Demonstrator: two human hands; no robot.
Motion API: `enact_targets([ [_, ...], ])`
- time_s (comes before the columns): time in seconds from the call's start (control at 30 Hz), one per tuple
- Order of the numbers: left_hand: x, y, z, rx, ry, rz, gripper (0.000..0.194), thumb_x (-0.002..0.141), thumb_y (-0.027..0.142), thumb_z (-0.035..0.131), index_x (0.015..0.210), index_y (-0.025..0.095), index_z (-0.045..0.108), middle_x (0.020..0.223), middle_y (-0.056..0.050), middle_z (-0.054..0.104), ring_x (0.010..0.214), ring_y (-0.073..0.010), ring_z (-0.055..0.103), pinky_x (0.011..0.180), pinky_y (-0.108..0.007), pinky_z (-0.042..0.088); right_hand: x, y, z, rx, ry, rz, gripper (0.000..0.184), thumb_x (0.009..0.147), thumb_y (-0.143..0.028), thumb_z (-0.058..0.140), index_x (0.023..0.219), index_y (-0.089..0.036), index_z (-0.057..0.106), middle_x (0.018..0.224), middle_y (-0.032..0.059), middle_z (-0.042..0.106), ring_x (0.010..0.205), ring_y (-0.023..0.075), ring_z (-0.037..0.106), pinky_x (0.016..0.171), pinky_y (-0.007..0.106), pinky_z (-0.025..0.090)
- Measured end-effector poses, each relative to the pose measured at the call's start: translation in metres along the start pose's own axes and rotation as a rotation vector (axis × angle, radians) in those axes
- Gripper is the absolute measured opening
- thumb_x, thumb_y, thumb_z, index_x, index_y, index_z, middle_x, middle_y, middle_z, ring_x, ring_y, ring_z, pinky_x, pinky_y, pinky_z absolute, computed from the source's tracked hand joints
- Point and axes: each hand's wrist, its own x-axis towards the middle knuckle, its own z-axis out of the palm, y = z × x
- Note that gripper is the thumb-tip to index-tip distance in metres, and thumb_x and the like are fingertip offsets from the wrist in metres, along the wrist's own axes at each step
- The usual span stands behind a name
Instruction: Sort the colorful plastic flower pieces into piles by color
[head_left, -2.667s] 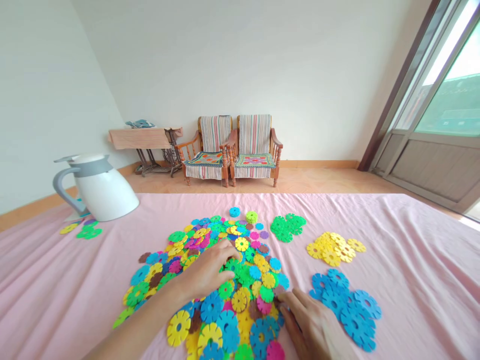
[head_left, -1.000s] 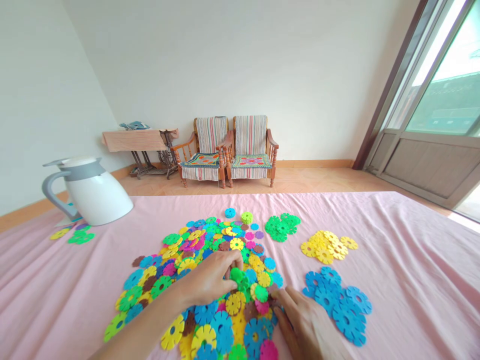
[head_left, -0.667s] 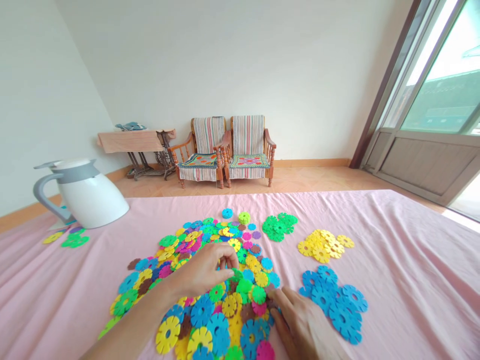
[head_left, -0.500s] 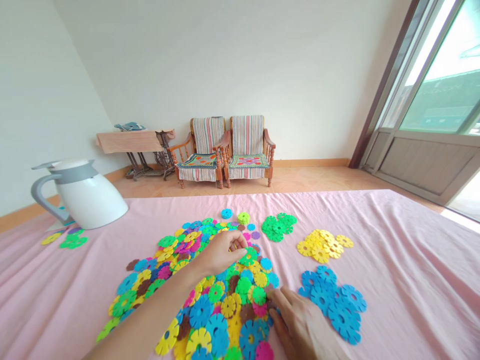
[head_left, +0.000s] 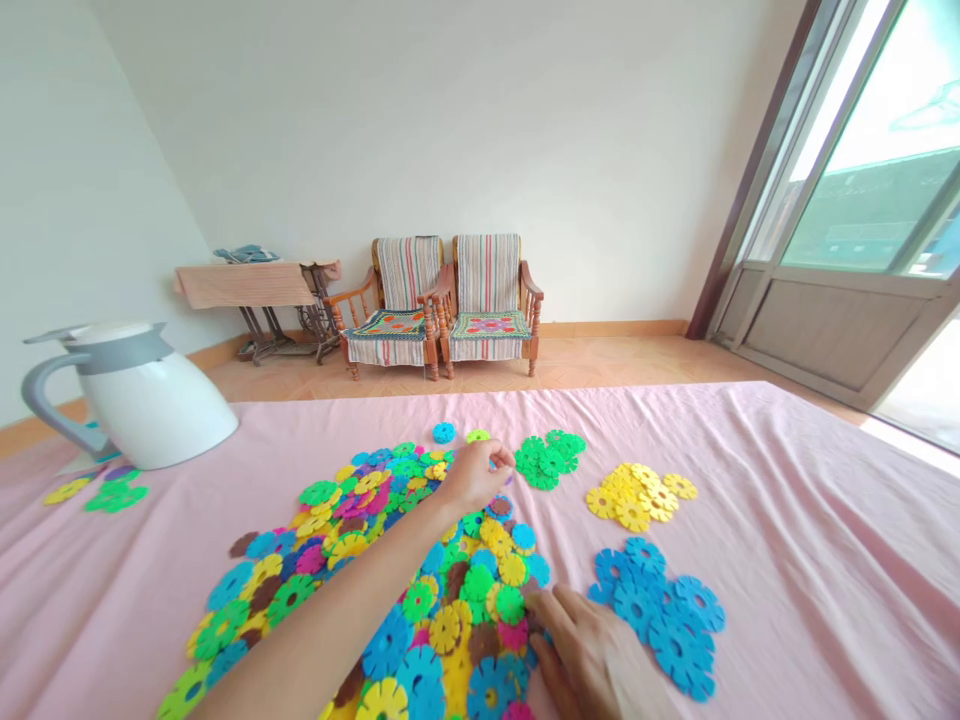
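My left hand [head_left: 474,477] reaches over the far side of a large heap of flat plastic snowflake discs [head_left: 352,520] in many colours. Its fingertips are pinched together near a small purple disc [head_left: 504,465], and I cannot tell whether they grip it. My right hand [head_left: 585,655] rests at the heap's near right edge, its fingertips on blue and brown discs. Sorted groups lie beyond and to the right: green discs [head_left: 544,460], yellow discs [head_left: 634,497] and blue discs [head_left: 652,610].
A pink sheet [head_left: 750,520] covers the work surface. A white jug with a grey handle [head_left: 146,405] stands at the far left beside a few green and yellow discs [head_left: 112,495]. Two striped wooden armchairs [head_left: 442,310] stand by the far wall.
My left hand has moved forward from the middle of the heap to its far edge. My right hand stays at the near edge. The whole scene has shifted left in view.
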Motion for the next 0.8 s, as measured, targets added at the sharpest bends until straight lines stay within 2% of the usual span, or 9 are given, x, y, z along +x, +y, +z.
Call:
enact_targets([
  [0.17,-0.041,-0.008,-0.029,0.177,-0.122,0.079,0.01,0.066,0.012,0.063,0.074,0.016,0.066,0.073,0.0,0.064,0.071,-0.017,0.061,0.065,-0.024,0.043,0.001,-0.001,-0.004,0.031,-0.041,0.007,0.024,0.079,-0.003,0.051,0.094,-0.021,0.055,0.082,0.0014,0.066,0.069,0.017,0.066,0.06,0.024,0.045],
  [0.27,-0.055,-0.011,-0.037,0.257,-0.16,0.088,0.024,0.061,0.012,0.07,0.084,0.018,0.068,0.084,-0.002,0.062,0.08,-0.0209,0.06,0.073,-0.028,0.044,0.0,-0.002,-0.005,0.02,-0.045,0.007,0.025,0.079,-0.001,0.049,0.092,-0.021,0.054,0.08,0.0013,0.065,0.067,0.0173,0.065,0.059,0.024,0.045],
  [0.37,-0.061,-0.013,-0.039,0.367,-0.217,0.139,0.039,0.062,0.016,0.073,0.101,0.021,0.067,0.097,-0.004,0.06,0.091,-0.0237,0.059,0.079,-0.03,0.044,0.0,-0.003,-0.005,0.026,-0.017,0.001,0.025,0.079,-0.001,0.05,0.093,-0.021,0.054,0.079,0.0008,0.065,0.067,0.0163,0.065,0.059,0.023,0.045],
  [0.47,-0.064,-0.01,-0.039,0.508,-0.254,0.212,0.038,0.07,0.019,0.07,0.107,0.024,0.065,0.101,-0.004,0.058,0.096,-0.023,0.058,0.08,-0.03,0.045,-0.001,-0.002,-0.005,0.012,-0.013,-0.008,0.023,0.079,-0.001,0.05,0.09,-0.021,0.055,0.079,0.0009,0.065,0.068,0.016,0.065,0.06,0.023,0.047],
  [0.57,-0.066,-0.006,-0.039,0.607,-0.25,0.28,0.027,0.075,0.019,0.065,0.102,0.023,0.066,0.095,-0.003,0.059,0.092,-0.0212,0.059,0.076,-0.028,0.046,0.0,-0.002,-0.005,0.012,-0.043,-0.006,0.021,0.08,-0.002,0.05,0.089,-0.02,0.057,0.08,0.0019,0.066,0.068,0.0169,0.066,0.061,0.024,0.048],
  [0.7,-0.07,-0.004,-0.036,0.759,-0.233,0.425,0.006,0.081,0.016,0.058,0.083,0.018,0.064,0.088,-0.004,0.06,0.085,-0.0202,0.058,0.072,-0.029,0.046,-0.001,-0.003,-0.006,0.016,-0.051,0.023,0.021,0.08,-0.004,0.051,0.093,-0.02,0.058,0.081,0.0032,0.067,0.068,0.0182,0.067,0.061,0.025,0.05],
  [0.8,-0.073,-0.009,-0.03,0.896,-0.191,0.54,0.013,0.086,0.012,0.052,0.076,0.016,0.059,0.082,-0.004,0.06,0.079,-0.0204,0.057,0.069,-0.031,0.045,-0.001,-0.004,-0.007,0.021,-0.044,0.014,0.023,0.08,-0.004,0.05,0.095,-0.02,0.058,0.083,0.0036,0.067,0.069,0.0183,0.067,0.062,0.025,0.05],
])
